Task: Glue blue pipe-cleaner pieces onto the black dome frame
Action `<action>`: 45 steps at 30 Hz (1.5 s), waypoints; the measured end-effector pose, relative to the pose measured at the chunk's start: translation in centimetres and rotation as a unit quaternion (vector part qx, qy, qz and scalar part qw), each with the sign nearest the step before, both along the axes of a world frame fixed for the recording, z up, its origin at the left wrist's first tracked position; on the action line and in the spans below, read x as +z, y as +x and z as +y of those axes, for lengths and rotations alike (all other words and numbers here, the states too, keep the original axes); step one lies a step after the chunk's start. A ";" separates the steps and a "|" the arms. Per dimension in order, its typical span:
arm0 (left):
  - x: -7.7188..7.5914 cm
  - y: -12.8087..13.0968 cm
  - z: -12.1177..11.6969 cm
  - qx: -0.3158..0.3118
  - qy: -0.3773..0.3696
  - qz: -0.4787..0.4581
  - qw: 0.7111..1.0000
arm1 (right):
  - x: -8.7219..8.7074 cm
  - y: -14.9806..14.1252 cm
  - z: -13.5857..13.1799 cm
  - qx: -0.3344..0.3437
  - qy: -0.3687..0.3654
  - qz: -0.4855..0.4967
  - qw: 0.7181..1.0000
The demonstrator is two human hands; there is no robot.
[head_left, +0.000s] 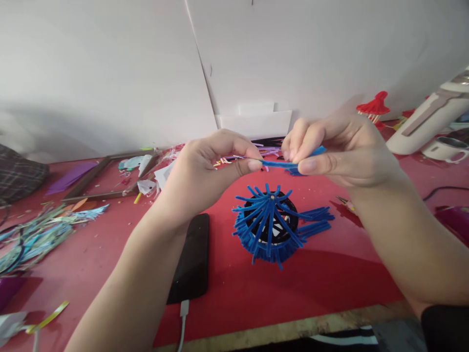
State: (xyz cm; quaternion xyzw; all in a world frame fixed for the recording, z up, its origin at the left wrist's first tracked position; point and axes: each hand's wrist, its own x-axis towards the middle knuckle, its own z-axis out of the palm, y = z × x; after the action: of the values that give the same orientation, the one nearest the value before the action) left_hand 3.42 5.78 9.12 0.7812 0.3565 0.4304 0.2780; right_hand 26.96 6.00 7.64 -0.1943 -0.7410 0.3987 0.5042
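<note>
Between my two hands stretches a short blue pipe cleaner (280, 165). My left hand (216, 168) pinches its left end between thumb and fingertips. The thumb and fingers of my right hand (337, 151) are closed on the other end, and a bit of blue shows past them. Below on the table stands a round black frame (289, 208) with blue pipe cleaners (270, 222) fanning out from a small centre point on top; more hang around its lower edge. Cut blue pipe cleaners (315, 229) lie just right of it, and others partly behind my right hand.
A black phone (196, 254) with a white cable lies under my left forearm. Pliers-like tips (343, 201) show beside my right wrist. Tangled strands (44, 232) and a brown frame (88, 183) are at left; a white bottle (421, 115) and mug (447, 148) stand at right.
</note>
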 end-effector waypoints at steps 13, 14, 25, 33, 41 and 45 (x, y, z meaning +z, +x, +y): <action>0.0 -0.9 0.4 0.002 0.006 -0.008 1.000 | 1.7 1.1 -1.3 -0.059 0.091 -0.079 0.991; 0.0 -0.7 0.2 0.004 0.010 -0.008 1.000 | 1.7 0.9 -1.9 -0.100 0.107 -0.076 0.986; -3.2 0.5 -3.1 0.049 -0.026 -0.028 0.998 | -4.3 3.0 -8.2 -0.261 0.406 -0.224 0.847; -7.1 0.2 -6.6 0.054 -0.023 0.107 0.993 | -7.4 2.9 -8.5 -0.241 0.402 -0.216 0.856; -6.9 0.4 -6.4 0.028 -0.058 0.063 0.996 | -8.5 2.9 -8.1 -0.232 0.395 -0.186 0.869; -7.2 0.5 -6.2 0.035 -0.059 0.055 0.996 | -8.6 2.9 -7.9 -0.219 0.391 -0.184 0.875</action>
State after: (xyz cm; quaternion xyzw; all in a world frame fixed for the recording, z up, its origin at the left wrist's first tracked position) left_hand 3.95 -0.44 1.94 0.7733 0.4231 0.3742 0.2880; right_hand 29.83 -1.94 -1.00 -0.2086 -0.8543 -0.0875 0.4680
